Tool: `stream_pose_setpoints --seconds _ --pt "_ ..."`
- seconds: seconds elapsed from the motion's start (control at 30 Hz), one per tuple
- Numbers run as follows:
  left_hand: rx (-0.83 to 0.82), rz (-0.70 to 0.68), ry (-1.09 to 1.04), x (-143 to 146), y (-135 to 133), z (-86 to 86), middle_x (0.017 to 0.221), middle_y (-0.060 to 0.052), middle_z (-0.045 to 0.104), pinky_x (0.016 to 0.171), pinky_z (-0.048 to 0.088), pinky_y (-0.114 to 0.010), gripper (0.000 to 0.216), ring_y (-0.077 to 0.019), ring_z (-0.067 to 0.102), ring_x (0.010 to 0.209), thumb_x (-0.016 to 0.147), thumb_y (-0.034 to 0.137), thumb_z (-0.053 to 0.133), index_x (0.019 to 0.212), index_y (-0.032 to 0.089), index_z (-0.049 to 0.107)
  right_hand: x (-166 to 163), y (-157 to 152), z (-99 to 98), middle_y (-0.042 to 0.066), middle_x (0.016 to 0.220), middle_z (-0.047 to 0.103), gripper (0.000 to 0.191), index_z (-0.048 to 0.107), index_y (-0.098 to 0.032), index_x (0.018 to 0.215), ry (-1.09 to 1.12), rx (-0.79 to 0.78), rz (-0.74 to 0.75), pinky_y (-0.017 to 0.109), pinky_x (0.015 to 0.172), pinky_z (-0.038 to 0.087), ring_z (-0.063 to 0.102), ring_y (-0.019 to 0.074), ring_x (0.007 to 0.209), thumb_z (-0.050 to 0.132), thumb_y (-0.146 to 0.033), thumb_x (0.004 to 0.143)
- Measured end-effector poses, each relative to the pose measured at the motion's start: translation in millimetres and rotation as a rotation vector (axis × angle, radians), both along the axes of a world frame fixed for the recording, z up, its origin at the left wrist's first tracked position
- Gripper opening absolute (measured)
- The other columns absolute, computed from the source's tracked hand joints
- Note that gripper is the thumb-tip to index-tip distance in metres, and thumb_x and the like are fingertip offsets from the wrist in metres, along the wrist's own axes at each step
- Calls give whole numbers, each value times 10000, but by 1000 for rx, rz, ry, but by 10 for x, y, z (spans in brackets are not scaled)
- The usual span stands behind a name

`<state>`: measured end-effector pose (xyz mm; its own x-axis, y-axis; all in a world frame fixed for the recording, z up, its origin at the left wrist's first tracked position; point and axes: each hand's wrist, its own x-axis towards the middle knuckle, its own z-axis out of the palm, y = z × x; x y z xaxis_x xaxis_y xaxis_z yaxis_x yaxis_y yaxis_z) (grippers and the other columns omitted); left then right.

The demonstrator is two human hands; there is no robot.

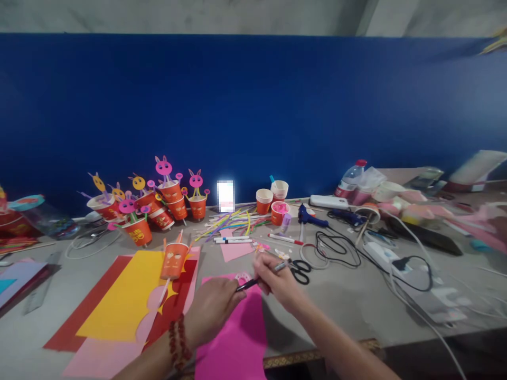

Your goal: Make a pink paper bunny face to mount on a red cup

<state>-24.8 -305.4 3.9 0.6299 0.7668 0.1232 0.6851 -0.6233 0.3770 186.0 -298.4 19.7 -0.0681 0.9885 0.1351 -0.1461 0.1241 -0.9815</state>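
Head view: nearest, at the table's front edge, a magenta sheet [237,338], with a beaded bracelet [180,343] just to its left, around the wrist. Over the sheet's left side, left hand [216,303], palm down, with fingers curled at the left end of a black marker [247,285]. Cannot tell whether pinching that end or only touching it. Grasping the marker's barrel from the other side, right hand [273,277], with thumb and fingers closed and the grey end jutting out past them. So marker bridging the gap between both hands, slanted above the upper part of the magenta sheet.

Just beyond the marker, at the sheet's far edge, a white scalloped piece [243,277]. To the left, overlapping, a yellow sheet [122,295] and a dark red sheet [87,306], with a tilted orange cup [174,258] on top. Right of the right hand, black-handled scissors [301,272].

Farther off, white pens [233,240] across a small pink sheet [233,252], then a heap of coloured strips [222,226]. To the right, a blue glue gun [311,216]; to the left, cups bearing rabbit-eared figures. Behind everything, a blue partition [253,116].
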Motion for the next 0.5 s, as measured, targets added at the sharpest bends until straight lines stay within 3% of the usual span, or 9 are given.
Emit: stream_pose_setpoints --seconds 0.07,0.13,0.2,0.27,0.33,0.4,0.5 --pt "-172 64 -133 -154 -81 -81 672 -7 589 562 412 -266 432 -174 563 605 1026 414 253 742 211 507 278 -10 118 -85 460 407 478 488 -202 577 147 14 -202 187 320 188 274 41 328 684 -598 760" --pt "-223 194 -235 -291 -102 -143 627 14 539 524 392 -249 433 -155 524 561 1023 435 261 711 217 466 567 -38 220 -81 484 441 442 487 -200 599 182 29 -355 176 333 209 288 35 348 735 -535 749" --pt "-180 154 -253 -351 -44 -165 686 -2 577 584 424 -262 380 -166 551 627 1010 421 329 740 214 498 721 -88 235 -73 451 465 425 510 -196 621 57 -39 -291 166 327 212 336 43 339 711 -538 775" --pt "-126 -59 -283 -325 78 -162 916 -49 659 778 467 -306 260 -199 600 869 1000 336 378 888 214 578 683 -157 134 -53 432 532 387 550 -199 712 -64 -132 -110 166 325 259 409 72 330 652 -558 814" --pt "-72 -272 -314 -253 221 -173 1108 -60 662 952 425 -362 218 -217 558 1082 985 248 402 1078 235 598 511 -234 -53 -10 517 636 347 571 -194 799 -126 -198 53 196 370 371 508 107 373 627 -535 832" --pt "-43 -358 -290 -190 335 -226 1153 -41 665 1011 392 -389 258 -217 532 1140 963 196 445 1167 261 589 315 -305 -263 14 616 676 276 595 -183 810 -174 -219 112 223 437 436 567 125 452 667 -450 808" --pt "-10 -380 -234 -171 398 -361 1192 -16 664 1047 377 -410 328 -210 522 1176 937 136 459 1196 290 589 128 -386 -491 -8 629 634 134 655 -172 807 -292 -109 79 233 505 442 570 133 530 687 -295 767"
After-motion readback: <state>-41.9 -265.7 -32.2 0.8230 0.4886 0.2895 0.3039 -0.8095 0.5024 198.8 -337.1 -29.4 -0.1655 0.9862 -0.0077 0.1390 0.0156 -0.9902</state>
